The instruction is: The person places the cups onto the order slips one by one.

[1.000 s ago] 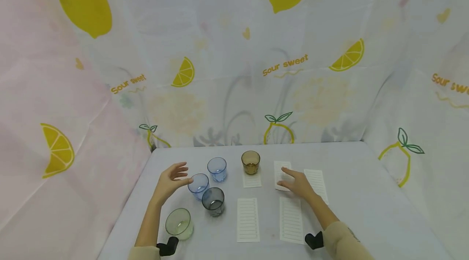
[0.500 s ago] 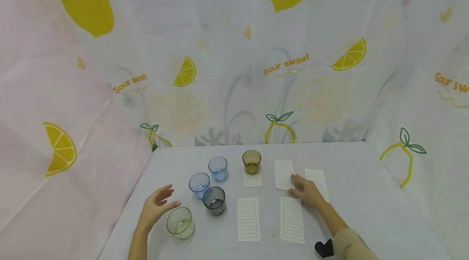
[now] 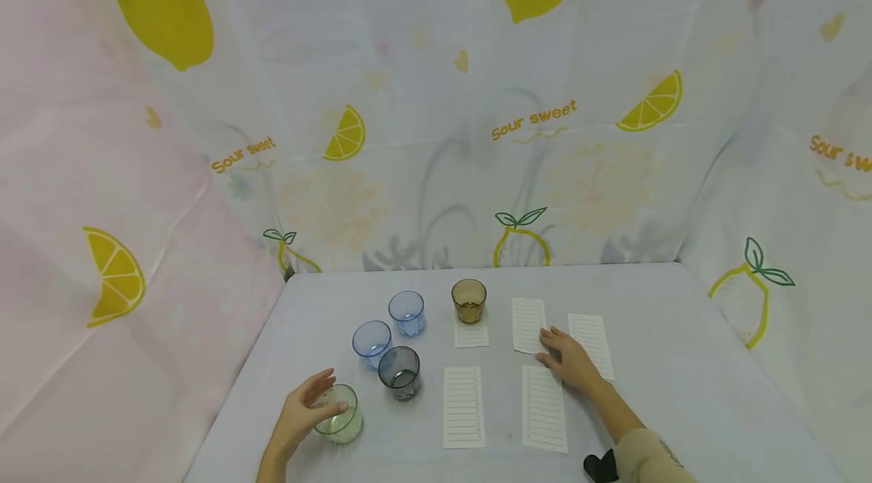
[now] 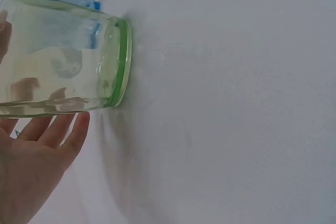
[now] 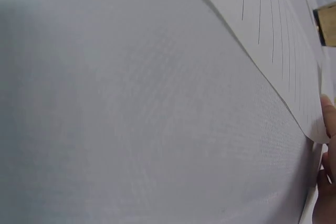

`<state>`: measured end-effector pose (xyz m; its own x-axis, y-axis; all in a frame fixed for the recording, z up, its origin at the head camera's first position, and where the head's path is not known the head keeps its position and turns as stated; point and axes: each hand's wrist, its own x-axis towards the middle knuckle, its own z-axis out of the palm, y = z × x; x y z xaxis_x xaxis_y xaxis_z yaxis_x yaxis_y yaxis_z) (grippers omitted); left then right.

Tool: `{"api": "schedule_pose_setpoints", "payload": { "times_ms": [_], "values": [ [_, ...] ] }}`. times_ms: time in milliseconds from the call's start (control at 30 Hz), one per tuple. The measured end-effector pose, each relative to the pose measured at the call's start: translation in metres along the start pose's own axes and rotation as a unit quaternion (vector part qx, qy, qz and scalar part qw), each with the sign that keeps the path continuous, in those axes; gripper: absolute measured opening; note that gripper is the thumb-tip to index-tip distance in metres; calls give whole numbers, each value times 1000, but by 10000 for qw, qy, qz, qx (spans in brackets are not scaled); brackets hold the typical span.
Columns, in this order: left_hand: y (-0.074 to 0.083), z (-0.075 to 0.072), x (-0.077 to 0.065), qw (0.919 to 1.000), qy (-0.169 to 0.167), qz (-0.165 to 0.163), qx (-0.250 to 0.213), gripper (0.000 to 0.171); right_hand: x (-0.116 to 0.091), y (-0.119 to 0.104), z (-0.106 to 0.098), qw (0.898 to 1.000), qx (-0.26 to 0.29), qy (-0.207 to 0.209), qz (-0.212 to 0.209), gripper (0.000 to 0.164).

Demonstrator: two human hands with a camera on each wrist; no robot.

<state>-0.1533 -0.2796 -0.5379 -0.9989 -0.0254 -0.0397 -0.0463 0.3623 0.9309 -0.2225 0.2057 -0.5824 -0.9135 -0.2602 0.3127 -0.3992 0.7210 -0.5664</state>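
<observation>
My left hand holds the pale green glass at the front left, with the thumb across its near side. In the left wrist view, fingers lie along one side of this tumbler, and it stands on the white cloth. My right hand rests with relaxed fingers by the right edge of a lined paper slip; in the right wrist view, fingertips touch or nearly touch a slip's corner. Just beyond the green glass stand a grey glass and two blue glasses, one near and one farther.
An amber glass stands on another slip at the back. Further lined slips lie at front centre, front right and far right. A lemon-print curtain hangs behind the white table.
My left hand has come down from beside the near blue glass to the green glass and taken hold of it. The right hand has shifted slightly right and nearer, off the slip's middle.
</observation>
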Motion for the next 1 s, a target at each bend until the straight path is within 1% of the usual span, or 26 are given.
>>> {"api": "schedule_pose_setpoints", "payload": {
  "times_ms": [67, 233, 300, 467, 567, 667, 767, 900, 1000],
  "values": [
    [-1, 3, -2, 9998, -7, -98, -174, 70, 0, -1, 0, 10000, -32, -14, 34, 40],
    [-2, 10, -5, 9988, -81, -127, -469, 66, 0, -3, 1, 9997, -77, -44, 233, 39],
    [-2, 11, -7, 9986, -101, -114, -507, 64, 0, -5, 2, 9996, -102, 8, 267, 39],
    [-4, 10, -14, 9986, 63, -205, -491, 59, 0, -7, 4, 9995, -91, 241, 171, 40],
    [-7, 9, -19, 9982, 123, -235, -535, 59, 0, -7, 4, 9995, -8, 295, 134, 41],
    [-8, 9, -25, 9971, 95, -260, -712, 63, 0, -8, 4, 9995, 28, 247, 212, 42],
    [-10, 8, -30, 9951, 66, -310, -936, 69, 1, -8, 4, 9993, 54, 94, 347, 41],
    [-12, 9, -34, 9933, 31, -247, -1129, 77, 2, -9, 2, 9986, 109, -100, 498, 41],
    [-13, 10, -36, 9924, -20, -144, -1223, 81, 2, -9, 2, 9986, 141, -74, 507, 41]
  ]
}}
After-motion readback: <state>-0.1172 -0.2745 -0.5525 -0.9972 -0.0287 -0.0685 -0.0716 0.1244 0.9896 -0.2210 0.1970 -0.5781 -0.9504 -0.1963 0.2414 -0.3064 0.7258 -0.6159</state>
